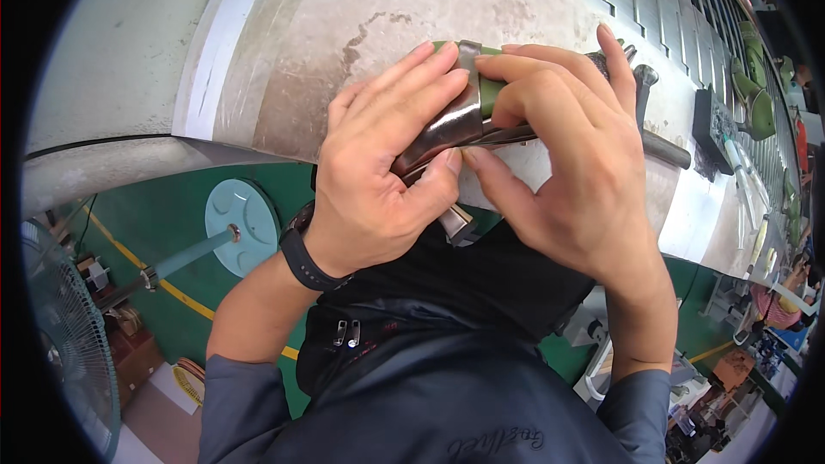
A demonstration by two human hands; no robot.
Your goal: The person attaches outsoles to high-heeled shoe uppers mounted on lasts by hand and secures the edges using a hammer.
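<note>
Between my hands is a green shoe last [490, 96] with dark brown, shiny leather [460, 120] drawn around it. My left hand [369, 167] grips it from the left, fingers laid over the leather and thumb at its near edge. My right hand [576, 150] curls over the right part, index finger bent on top. Both thumbs almost meet at the leather's near edge. A folded end of leather [455, 222] sticks out below my left thumb. My palms and fingers hide much of the last.
Right of my right hand, a dark tool handle [666, 150] and a metal tool head [644, 82] lie on the worn worktable [284, 69]. Farther right are a black block [713, 129] and green lasts [756, 112]. At lower left stand a fan [69, 344] and a pale-blue round base [242, 225].
</note>
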